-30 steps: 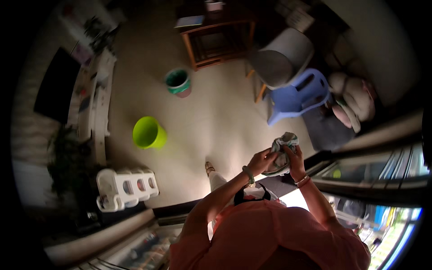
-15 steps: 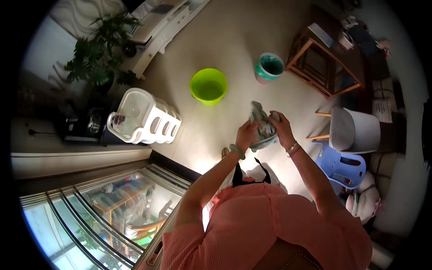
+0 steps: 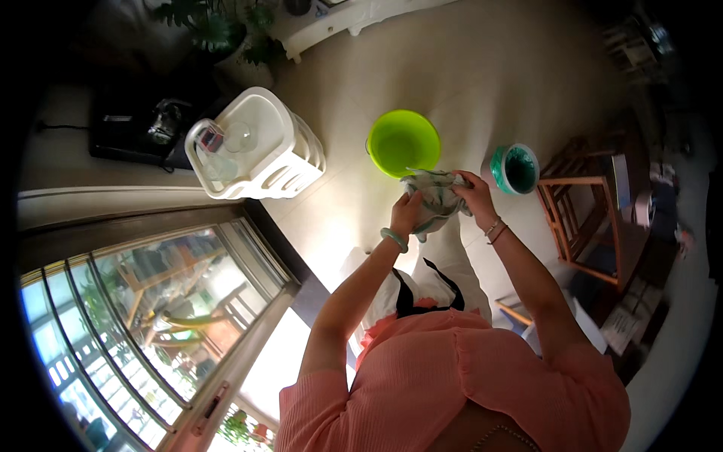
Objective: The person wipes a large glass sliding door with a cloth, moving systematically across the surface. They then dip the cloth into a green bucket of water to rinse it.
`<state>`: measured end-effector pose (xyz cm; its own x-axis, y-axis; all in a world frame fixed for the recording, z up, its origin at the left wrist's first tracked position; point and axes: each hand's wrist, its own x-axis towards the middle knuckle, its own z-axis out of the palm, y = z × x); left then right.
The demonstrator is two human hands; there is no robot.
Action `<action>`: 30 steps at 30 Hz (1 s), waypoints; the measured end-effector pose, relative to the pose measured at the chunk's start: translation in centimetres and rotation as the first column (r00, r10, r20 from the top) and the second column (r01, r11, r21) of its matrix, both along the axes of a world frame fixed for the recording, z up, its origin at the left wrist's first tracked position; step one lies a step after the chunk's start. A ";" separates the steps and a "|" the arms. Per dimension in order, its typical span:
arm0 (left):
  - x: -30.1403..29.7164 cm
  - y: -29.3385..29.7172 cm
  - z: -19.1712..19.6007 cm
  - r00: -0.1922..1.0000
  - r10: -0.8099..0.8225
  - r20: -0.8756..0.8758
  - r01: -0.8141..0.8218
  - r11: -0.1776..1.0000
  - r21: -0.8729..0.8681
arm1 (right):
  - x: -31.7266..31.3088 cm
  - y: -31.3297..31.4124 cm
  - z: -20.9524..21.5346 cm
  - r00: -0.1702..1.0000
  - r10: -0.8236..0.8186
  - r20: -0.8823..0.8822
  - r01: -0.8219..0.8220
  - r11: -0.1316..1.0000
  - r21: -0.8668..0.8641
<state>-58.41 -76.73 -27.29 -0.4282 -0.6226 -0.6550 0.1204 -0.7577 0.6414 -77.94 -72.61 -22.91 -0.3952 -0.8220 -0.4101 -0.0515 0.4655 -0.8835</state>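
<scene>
Between both hands hangs a bunched pale cloth [image 3: 437,197] with dark green-grey markings, held up in front of my body. My left hand [image 3: 407,214], with a jade-coloured bangle on its wrist, grips the cloth's left side. On the opposite side, my right hand [image 3: 474,197] pinches its upper right edge. Just beyond the cloth a bright green bucket [image 3: 404,143] stands on the floor; the cloth overlaps its near rim in view. What lies under the folds is hidden.
A white tiered rack [image 3: 277,143] holding clear containers stands at the left. To the right are a bin [image 3: 520,169] with a green liner and a wooden chair [image 3: 580,218]. A glass sliding door [image 3: 166,301] fills the lower left, beside its dark sill. A potted plant [image 3: 215,30] is at the far left.
My view has turned and moved forward, so the green bucket is now closer to my hands. The cloth stays in both hands and looks more spread out.
</scene>
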 end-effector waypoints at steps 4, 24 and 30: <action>-5.2 -3.5 -5.8 0.989 0.149 0.007 -0.149 0.988 0.043 | -4.4 -7.1 -4.1 0.978 0.099 0.181 -0.109 0.993 0.045; -14.0 -11.4 -41.8 0.588 0.394 0.707 -0.320 0.916 -0.244 | -15.1 -23.0 -47.3 0.526 0.756 -0.390 -0.673 0.650 0.354; -15.3 -14.0 -49.2 0.580 0.286 0.762 -0.237 0.955 -0.178 | -11.1 -26.8 -55.0 0.168 0.858 -0.485 -0.721 0.443 0.533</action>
